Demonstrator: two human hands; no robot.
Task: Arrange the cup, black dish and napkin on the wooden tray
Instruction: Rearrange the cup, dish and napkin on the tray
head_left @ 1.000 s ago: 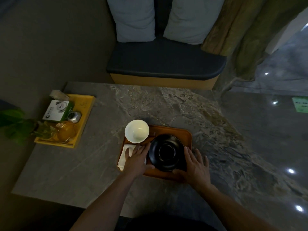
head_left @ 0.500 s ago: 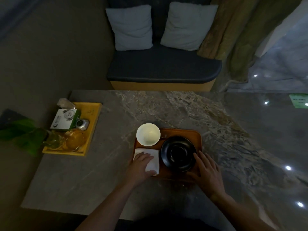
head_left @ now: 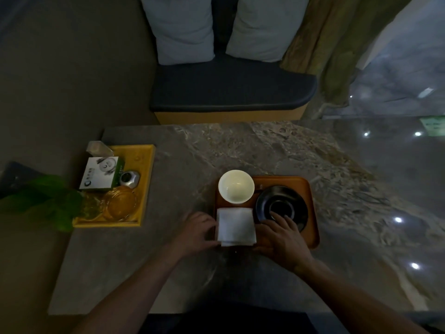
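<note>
left hand (head_left: 196, 233): grip pinching napkin (head_left: 236, 226) at its left edge | right hand (head_left: 281, 238): released, fingers spread, touching napkin's right edge, over black dish (head_left: 280, 206) | wooden tray (head_left: 309, 201) on counter (head_left: 240, 150): one napkin, one dish, one cup (head_left: 236, 186)

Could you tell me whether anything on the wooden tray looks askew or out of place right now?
Only slightly: the napkin overhangs the wooden tray's near edge. The cup stands upright, the black dish lies flat; nothing is spilled.
</note>
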